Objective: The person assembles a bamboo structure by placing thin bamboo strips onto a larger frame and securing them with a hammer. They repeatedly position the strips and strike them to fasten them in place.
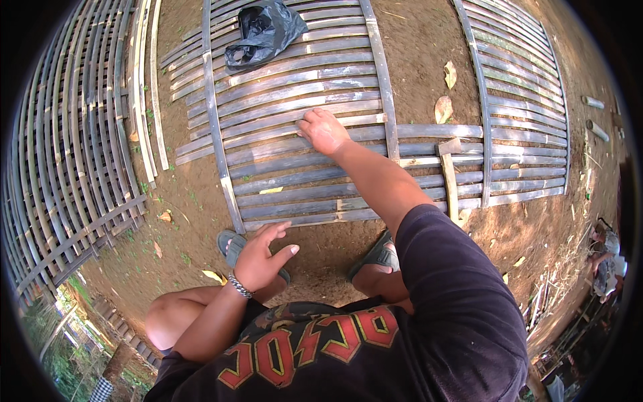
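Note:
A lattice panel of split bamboo (214, 114) lies on the ground in front of me, its slats running crosswise over two long rails. My right hand (325, 131) reaches out to the middle of the panel, fingers curled down over a bamboo slat (365, 121); the fingertips are partly hidden. My left hand (262, 258) hovers near the panel's close edge, fingers stretched out and thumb apart, holding nothing. To the right of my right forearm, a hatchet (449, 175) with a wooden handle rests on the slats, its head pointing away from me.
A crumpled black plastic bag (271, 32) lies on the panel's far part. Another bamboo lattice (67, 134) stands at the left, beside loose bamboo strips (156, 87). The slats continue to a rail section (522, 100) at the right. Dry leaves (443, 109) dot the bare soil. My sandalled feet (382, 256) flank the middle.

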Action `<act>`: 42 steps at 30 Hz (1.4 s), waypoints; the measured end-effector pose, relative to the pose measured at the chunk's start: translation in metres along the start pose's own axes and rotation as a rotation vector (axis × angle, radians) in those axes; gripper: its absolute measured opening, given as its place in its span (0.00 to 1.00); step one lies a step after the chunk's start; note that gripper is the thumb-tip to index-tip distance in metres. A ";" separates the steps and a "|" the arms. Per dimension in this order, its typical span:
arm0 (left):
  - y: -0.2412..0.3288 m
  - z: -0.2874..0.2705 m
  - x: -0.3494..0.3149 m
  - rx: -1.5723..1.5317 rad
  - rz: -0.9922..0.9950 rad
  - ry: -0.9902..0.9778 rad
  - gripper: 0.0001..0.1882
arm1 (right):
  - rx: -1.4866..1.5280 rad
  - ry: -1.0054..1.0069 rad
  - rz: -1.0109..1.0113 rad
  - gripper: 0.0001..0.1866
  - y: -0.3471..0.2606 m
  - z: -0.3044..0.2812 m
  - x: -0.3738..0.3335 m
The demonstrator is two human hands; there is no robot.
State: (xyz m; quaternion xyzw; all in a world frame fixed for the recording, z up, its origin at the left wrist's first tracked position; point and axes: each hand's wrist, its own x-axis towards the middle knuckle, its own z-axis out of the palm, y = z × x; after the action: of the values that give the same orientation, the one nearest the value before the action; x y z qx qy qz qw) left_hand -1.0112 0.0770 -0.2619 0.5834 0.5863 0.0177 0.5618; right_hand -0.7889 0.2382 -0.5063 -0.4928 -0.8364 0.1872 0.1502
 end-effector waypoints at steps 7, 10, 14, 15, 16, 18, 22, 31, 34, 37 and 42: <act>0.000 0.001 -0.001 0.019 -0.041 -0.002 0.28 | -0.033 -0.040 0.003 0.09 -0.010 -0.008 0.003; 0.000 0.000 -0.002 0.010 -0.040 0.002 0.28 | -0.067 -0.023 -0.004 0.08 -0.003 -0.011 -0.001; -0.005 0.001 -0.004 -0.022 -0.039 0.014 0.28 | -0.071 -0.009 0.003 0.08 0.018 -0.009 -0.009; -0.005 0.000 -0.004 -0.020 -0.041 0.014 0.28 | -0.066 -0.007 0.000 0.09 0.018 -0.011 -0.010; -0.003 -0.001 -0.006 -0.017 -0.043 0.014 0.28 | -0.061 -0.005 -0.002 0.09 0.019 -0.013 -0.010; -0.003 -0.001 -0.006 -0.026 -0.045 0.013 0.28 | -0.059 0.004 -0.001 0.09 0.018 -0.014 -0.011; 0.000 -0.001 -0.007 -0.038 -0.043 0.014 0.28 | -0.041 0.023 0.001 0.09 0.018 -0.015 -0.012; 0.001 -0.002 -0.009 -0.013 -0.024 0.002 0.28 | -0.051 0.023 0.009 0.09 0.024 -0.014 -0.015; 0.000 -0.003 -0.009 0.001 -0.013 0.002 0.28 | -0.044 0.025 0.019 0.10 0.024 -0.016 -0.016; -0.001 -0.002 -0.008 -0.009 -0.020 -0.004 0.28 | -0.032 0.073 0.018 0.14 0.024 -0.018 -0.022; -0.006 -0.004 -0.009 -0.026 -0.014 0.027 0.29 | -0.045 0.085 0.071 0.19 0.017 -0.049 -0.035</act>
State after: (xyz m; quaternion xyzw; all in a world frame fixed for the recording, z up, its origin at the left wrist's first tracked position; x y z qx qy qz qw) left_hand -1.0206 0.0707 -0.2587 0.5714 0.5978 0.0294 0.5615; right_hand -0.7378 0.2227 -0.4728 -0.5330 -0.8152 0.1526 0.1676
